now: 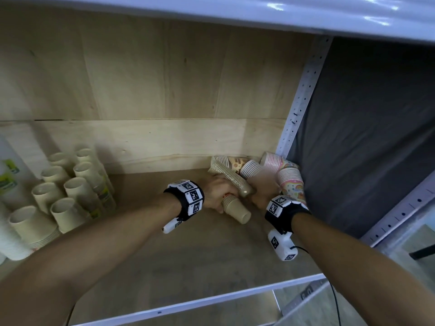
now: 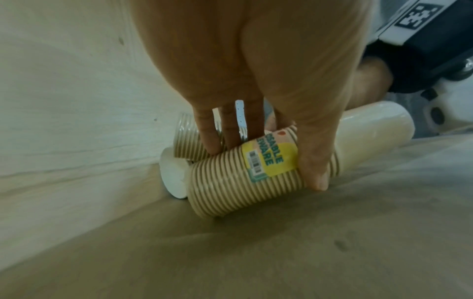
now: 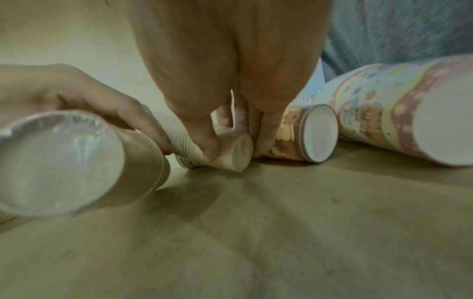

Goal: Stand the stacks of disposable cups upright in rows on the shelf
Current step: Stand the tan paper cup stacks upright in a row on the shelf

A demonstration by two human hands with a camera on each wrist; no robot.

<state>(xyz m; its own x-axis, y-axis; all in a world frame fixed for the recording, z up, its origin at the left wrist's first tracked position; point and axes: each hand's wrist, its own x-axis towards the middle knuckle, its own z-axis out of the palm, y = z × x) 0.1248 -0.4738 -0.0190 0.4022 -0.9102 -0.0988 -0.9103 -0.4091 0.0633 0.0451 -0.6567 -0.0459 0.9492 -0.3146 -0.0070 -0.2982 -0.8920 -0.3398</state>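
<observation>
Near the back right of the shelf (image 1: 188,250), several cup stacks lie on their sides. My left hand (image 1: 221,196) (image 2: 266,165) grips a short tan ribbed stack (image 1: 236,209) (image 2: 230,186) with a yellow label, thumb on one side and fingers on the other. The stack's base (image 3: 58,161) faces the right wrist camera. My right hand (image 1: 259,196) (image 3: 234,151) pinches the closed end of a longer tan stack (image 1: 229,176) (image 3: 230,150) lying diagonally. Patterned pink stacks (image 1: 290,182) (image 3: 409,113) lie just right of it.
Several upright cream stacks (image 1: 70,184) stand in rows at the shelf's left, with white stacks (image 1: 9,234) beside them. A perforated metal post (image 1: 301,95) and dark cloth (image 1: 364,137) bound the right side. The plywood back wall (image 1: 164,142) is close behind the pile.
</observation>
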